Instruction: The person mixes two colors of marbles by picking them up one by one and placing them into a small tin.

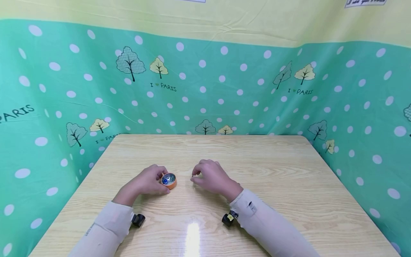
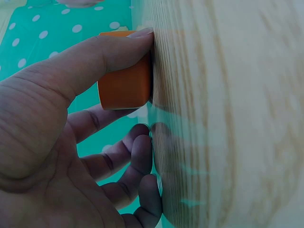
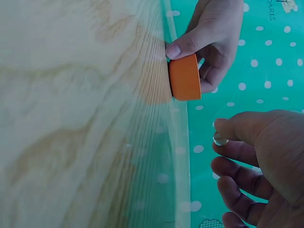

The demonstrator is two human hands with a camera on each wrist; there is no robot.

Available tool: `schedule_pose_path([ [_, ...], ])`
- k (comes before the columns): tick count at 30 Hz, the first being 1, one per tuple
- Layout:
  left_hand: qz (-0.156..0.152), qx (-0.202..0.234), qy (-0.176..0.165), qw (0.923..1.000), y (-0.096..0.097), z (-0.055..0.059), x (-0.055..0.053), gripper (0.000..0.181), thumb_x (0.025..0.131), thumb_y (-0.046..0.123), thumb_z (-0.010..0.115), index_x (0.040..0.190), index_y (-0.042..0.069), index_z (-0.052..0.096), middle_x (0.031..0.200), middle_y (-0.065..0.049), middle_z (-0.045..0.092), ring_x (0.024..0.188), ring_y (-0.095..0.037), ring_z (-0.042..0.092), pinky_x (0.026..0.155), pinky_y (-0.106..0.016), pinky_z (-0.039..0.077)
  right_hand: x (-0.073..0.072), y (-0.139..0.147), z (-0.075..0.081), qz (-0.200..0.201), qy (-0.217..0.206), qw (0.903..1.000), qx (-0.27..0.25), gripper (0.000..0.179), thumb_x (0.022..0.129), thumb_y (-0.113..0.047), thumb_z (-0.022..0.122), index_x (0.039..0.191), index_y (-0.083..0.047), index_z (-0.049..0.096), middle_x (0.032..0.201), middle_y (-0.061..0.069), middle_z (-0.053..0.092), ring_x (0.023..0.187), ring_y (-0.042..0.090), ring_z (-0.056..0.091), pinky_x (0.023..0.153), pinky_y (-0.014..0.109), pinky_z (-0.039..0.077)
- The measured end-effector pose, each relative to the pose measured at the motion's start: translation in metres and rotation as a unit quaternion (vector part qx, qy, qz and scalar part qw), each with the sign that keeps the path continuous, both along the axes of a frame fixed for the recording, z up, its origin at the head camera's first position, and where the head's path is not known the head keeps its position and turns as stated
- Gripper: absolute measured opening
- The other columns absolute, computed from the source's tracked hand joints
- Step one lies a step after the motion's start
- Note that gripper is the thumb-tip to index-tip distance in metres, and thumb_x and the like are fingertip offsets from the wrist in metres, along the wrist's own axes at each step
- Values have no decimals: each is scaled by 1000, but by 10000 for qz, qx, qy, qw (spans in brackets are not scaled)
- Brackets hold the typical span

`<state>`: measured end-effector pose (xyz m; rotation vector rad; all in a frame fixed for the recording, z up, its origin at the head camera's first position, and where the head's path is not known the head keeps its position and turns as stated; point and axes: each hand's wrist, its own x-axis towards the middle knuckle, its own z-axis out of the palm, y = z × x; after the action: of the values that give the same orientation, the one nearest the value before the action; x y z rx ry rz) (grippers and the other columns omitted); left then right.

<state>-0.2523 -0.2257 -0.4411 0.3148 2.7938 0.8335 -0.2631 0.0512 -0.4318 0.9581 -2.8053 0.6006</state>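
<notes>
A small orange cup [image 1: 172, 186] stands upright on the table, left of its middle. My left hand [image 1: 149, 181] grips it from the left, with the thumb along its near side in the left wrist view. Inside the cup lie a blue piece [image 1: 165, 181] and some clear, shiny ones, too small to tell apart. To the right of the cup, a short gap away, my right hand [image 1: 212, 177] is just over the tabletop. Between its thumb and index finger it pinches a clear glass marble [image 3: 219, 139], seen best in the right wrist view.
The wooden table [image 1: 263, 160] reaches back to a green dotted curtain [image 1: 221, 82], which also hangs along both sides. A black wrist camera [image 1: 138, 220] is strapped at the left sleeve, and another wrist camera [image 1: 228, 219] at the right. Light glares off the tabletop near the front.
</notes>
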Motion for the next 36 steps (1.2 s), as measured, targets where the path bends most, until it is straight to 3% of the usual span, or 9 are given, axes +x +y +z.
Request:
schedule_pose_path([
  [10, -71, 50, 61, 9999, -1, 1, -1, 46, 68, 28, 99, 101, 17, 69, 104, -6, 60, 90, -22, 55, 77, -36, 47, -3, -16, 0, 124, 77, 9999, 82, 12, 93, -40, 77, 96, -28, 78, 94, -14, 67, 91, 7, 60, 85, 37, 47],
  [17, -71, -19, 59, 10000, -3, 0, -2, 47, 67, 31, 99, 102, 18, 69, 104, -6, 60, 90, -22, 55, 78, -37, 48, -6, -30, 0, 338, -34, 9994, -8, 16, 94, -37, 76, 100, -22, 77, 78, -11, 59, 70, 5, 53, 64, 22, 43],
  [30, -95, 54, 25, 9999, 0, 2, 0, 47, 68, 31, 99, 102, 18, 70, 104, -5, 62, 93, -22, 56, 82, -40, 47, -8, -49, 1, 493, 37, 9988, -63, 18, 94, -36, 77, 103, -21, 77, 75, -11, 60, 65, 4, 52, 58, 19, 41],
  [36, -67, 49, 0, 10000, -1, 2, 0, 46, 68, 31, 99, 102, 19, 70, 104, -5, 60, 91, -22, 55, 79, -38, 47, -7, -53, 0, 398, 24, 9991, -139, 16, 93, -36, 78, 102, -22, 78, 96, -6, 66, 82, 5, 58, 73, 21, 50],
])
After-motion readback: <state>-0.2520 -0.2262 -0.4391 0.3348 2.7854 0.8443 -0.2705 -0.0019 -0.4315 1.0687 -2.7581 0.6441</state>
